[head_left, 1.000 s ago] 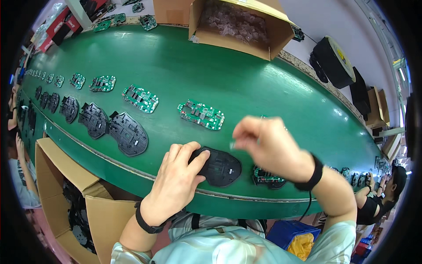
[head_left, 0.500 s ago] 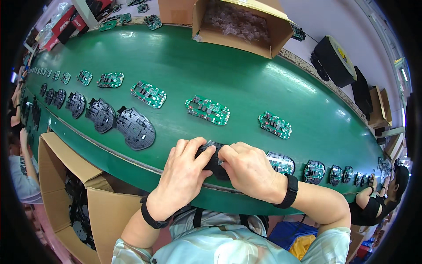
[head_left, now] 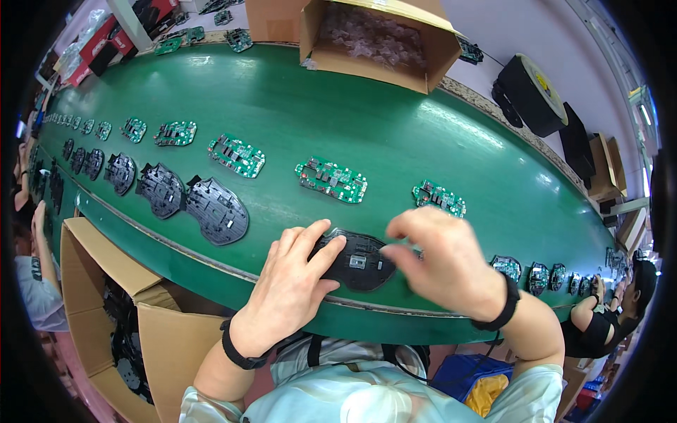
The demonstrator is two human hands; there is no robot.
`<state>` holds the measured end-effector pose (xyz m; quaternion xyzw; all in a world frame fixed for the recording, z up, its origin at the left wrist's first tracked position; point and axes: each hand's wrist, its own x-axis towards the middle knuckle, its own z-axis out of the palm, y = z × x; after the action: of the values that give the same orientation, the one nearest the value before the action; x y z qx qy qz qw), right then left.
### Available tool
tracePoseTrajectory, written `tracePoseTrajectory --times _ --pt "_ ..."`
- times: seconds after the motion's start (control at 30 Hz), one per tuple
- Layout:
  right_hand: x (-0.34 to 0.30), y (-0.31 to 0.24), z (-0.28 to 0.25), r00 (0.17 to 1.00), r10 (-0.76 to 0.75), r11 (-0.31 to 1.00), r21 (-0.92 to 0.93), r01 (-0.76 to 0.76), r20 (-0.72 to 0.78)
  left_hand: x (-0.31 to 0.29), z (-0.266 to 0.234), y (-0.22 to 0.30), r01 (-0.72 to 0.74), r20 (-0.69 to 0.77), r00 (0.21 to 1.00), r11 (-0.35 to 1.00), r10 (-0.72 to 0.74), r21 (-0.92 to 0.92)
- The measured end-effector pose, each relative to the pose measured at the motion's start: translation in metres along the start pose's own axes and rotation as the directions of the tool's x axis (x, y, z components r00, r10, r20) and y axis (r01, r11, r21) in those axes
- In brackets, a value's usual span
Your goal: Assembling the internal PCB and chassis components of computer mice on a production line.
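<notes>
A black plastic shell lies on the green belt in front of me, its inner side facing up. A small clear-looking rectangular piece sits in the middle of it. With fingers and thumb at the shell's left end, my left hand holds it. My right hand is lifted by the right end, thumb and forefinger apart, and I see nothing held between them. Just beyond that hand lies a green circuit board. Another circuit board lies farther left, behind the shell.
More black shells and circuit boards line the belt leftward. Shells with boards continue right. A carton of clear plastic bits stands at the far edge. An open carton of black parts stands lower left. Other people work at both ends.
My right hand has come off the shell and moved right, its fingers spreading. The shell's middle and the small rectangular piece now show. My left hand has stayed at the left end.
</notes>
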<state>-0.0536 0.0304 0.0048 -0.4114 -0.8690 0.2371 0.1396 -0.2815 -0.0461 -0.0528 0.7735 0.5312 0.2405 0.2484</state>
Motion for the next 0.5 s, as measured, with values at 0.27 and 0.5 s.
tracePoseTrajectory --times 0.27,0.5 --pt "-0.019 0.091 -0.028 0.994 0.067 0.940 -0.329 -0.090 -0.080 -0.001 0.004 -0.003 -0.017 -0.002 1.000 0.999 0.017 -0.033" --pt "-0.028 0.092 -0.023 0.996 0.090 0.957 -0.279 -0.081 0.019 -0.002 0.002 -0.003 -0.028 -0.015 1.000 0.995 0.027 -0.096"
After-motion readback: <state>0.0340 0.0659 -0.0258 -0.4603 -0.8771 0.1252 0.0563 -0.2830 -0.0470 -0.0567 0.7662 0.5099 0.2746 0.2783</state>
